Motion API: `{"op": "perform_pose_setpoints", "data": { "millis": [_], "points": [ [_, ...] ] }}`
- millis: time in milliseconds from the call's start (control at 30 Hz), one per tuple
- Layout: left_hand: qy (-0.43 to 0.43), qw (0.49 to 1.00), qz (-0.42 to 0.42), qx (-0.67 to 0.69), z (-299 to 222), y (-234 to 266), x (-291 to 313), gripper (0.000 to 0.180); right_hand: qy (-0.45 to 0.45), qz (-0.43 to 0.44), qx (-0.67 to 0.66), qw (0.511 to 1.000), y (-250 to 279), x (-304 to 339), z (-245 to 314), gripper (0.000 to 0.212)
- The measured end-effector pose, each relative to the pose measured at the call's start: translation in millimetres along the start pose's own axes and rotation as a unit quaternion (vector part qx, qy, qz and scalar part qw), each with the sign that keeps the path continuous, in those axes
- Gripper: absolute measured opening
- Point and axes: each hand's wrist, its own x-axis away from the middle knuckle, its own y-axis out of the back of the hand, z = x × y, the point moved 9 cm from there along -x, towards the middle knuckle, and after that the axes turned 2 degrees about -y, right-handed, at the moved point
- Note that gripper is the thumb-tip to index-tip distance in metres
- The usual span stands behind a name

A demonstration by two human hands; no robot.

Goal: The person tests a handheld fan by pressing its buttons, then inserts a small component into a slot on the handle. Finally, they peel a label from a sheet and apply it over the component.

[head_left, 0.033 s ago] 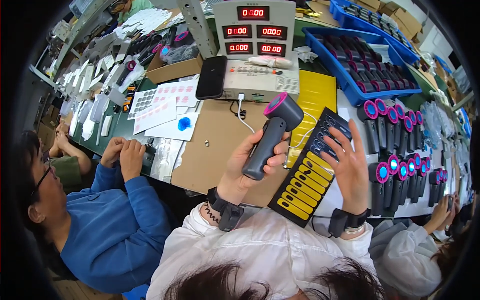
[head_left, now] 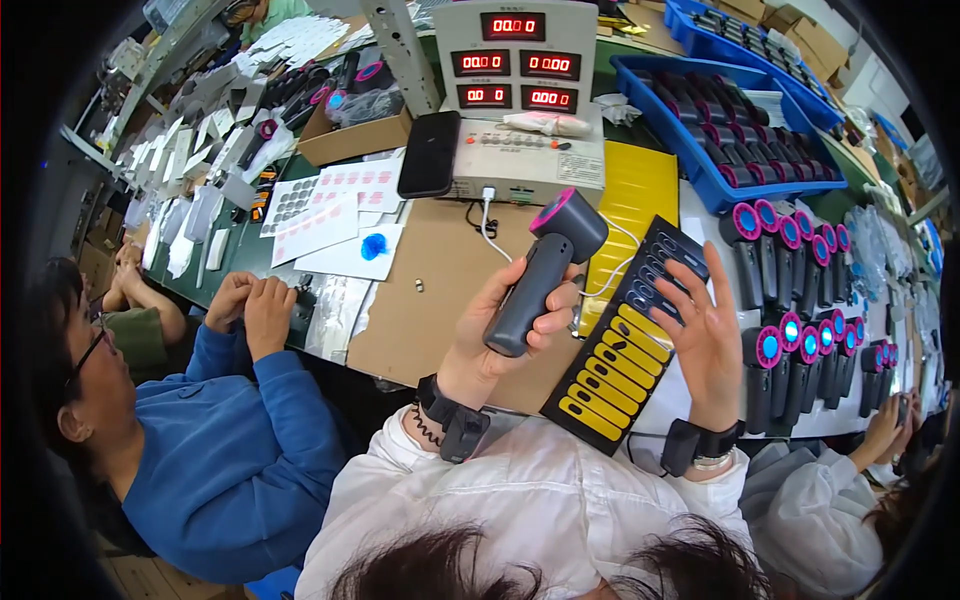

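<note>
My left hand [head_left: 497,320] is wrapped round the handle of a dark grey handheld fan [head_left: 535,290]. Its round head, with a pink ring, points up and away to the left. To the right, my right hand [head_left: 703,335] is raised with fingers spread, holding nothing. Beneath that hand lies a black sheet [head_left: 562,400] with yellow strips and dark oval shapes. A white cable [head_left: 490,235] runs from the test meter [head_left: 530,165] and passes behind the fan; whether it plugs into the fan is hidden.
A black phone [head_left: 428,155] leans on the meter, left of it. Rows of similar fans [head_left: 790,350] stand at right, below a blue crate [head_left: 735,180] of dark parts. Printed sheets [head_left: 330,205] and a cardboard box [head_left: 350,140] lie left. A person in blue [head_left: 230,440] sits close by.
The view has shifted very slightly, and the red digits on the meter look different. Both hands and the fan keep the same pose.
</note>
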Motion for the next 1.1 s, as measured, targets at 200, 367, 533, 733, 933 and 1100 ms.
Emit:
{"op": "perform_pose_setpoints", "data": {
  "millis": [200, 367, 533, 733, 933, 1100],
  "points": [
    [-0.009, 1.0, 0.014, -0.001, -3.9, -3.5, 12.5, 0.046, -0.011, -0.015, 0.033, 0.999, 10.7, 5.1, -7.8, 0.07],
    [-0.042, 0.997, -0.043, -0.044, -13.4, -0.7, 21.0, 0.046, -0.017, -0.014, 0.022, 1.0, 15.8, 7.1, -11.3, 0.068],
    [-0.129, 0.89, -0.19, -0.393, -39.5, -8.1, 40.6, 0.055, 0.001, -0.024, 0.033, 0.999, 28.5, 10.0, -5.0, 0.067],
    [-0.184, 0.595, -0.335, -0.707, -87.7, 13.7, 69.6, 0.067, 0.044, -0.137, 0.159, 0.977, 80.3, 40.0, 19.9, 0.057],
    [-0.158, 0.424, -0.378, -0.808, -120.2, 17.7, 90.7, 0.066, 0.14, -0.303, 0.398, 0.854, 170.3, 94.6, 53.9, 0.044],
    [-0.125, 0.375, -0.397, -0.828, -136.6, 40.4, 96.4, 0.058, 0.221, -0.357, 0.701, 0.577, 155.2, 124.2, 76.2, 0.043]
  ]
}}
